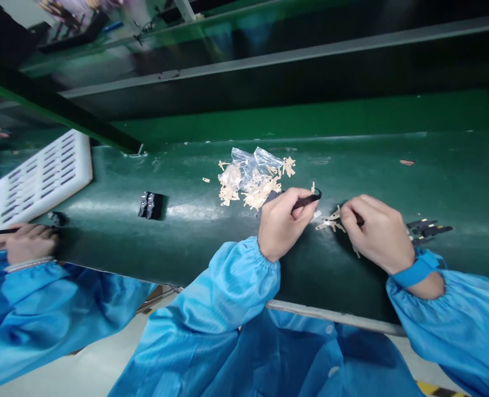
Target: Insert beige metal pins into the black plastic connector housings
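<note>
My left hand (283,219) is closed around a thin black tool (308,199), its tip pointing right over the green work surface (195,242). My right hand (377,231) is curled in a pinch over a few small beige strips (330,221); a dark bit shows at its fingers, but I cannot name it. Both hands rest on the surface, a short gap apart. Just behind the left hand lies a clear plastic bag (250,168) with a heap of the same beige strips (244,190) spilling from it.
Small black parts (429,229) lie right of my right hand, and a black block (150,204) sits to the left. A white slotted tray (41,179) lies at far left, where another person's hand (25,241) in a blue sleeve holds a dark stick. A metal edge (331,315) bounds the bench.
</note>
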Tool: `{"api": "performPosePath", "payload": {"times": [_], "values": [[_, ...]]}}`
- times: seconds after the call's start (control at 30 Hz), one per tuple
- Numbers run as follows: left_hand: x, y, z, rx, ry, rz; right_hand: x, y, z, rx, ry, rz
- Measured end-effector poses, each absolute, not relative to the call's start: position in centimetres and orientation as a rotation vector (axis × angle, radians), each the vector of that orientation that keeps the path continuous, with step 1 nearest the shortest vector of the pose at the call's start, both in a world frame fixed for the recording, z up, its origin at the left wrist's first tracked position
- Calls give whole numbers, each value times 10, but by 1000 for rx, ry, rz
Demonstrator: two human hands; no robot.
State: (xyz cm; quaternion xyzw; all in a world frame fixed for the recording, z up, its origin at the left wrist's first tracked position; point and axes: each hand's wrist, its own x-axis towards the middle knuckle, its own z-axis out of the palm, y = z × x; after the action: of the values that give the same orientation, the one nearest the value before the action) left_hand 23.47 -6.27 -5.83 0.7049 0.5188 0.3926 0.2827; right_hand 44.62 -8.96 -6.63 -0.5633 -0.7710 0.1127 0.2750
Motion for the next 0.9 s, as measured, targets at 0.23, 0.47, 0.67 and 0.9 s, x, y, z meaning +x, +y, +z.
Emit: {"api": "performPosePath", "payload": {"times": [0.23, 0.47, 0.67, 0.9], "values": [[229, -62, -63, 2278, 1218, 951, 452, -88, -55, -1525, -1732, 861], [222, -62, -73, 2563, 1096, 938, 456, -88, -47, -1419, -1232, 1655], [227, -62, -75, 2533, 1017, 978, 450, -89, -45, -1466, -1118, 1597], [239, -65, -66, 1551, 991, 642, 445, -89, -41, -1535, -1206, 1185]]}}
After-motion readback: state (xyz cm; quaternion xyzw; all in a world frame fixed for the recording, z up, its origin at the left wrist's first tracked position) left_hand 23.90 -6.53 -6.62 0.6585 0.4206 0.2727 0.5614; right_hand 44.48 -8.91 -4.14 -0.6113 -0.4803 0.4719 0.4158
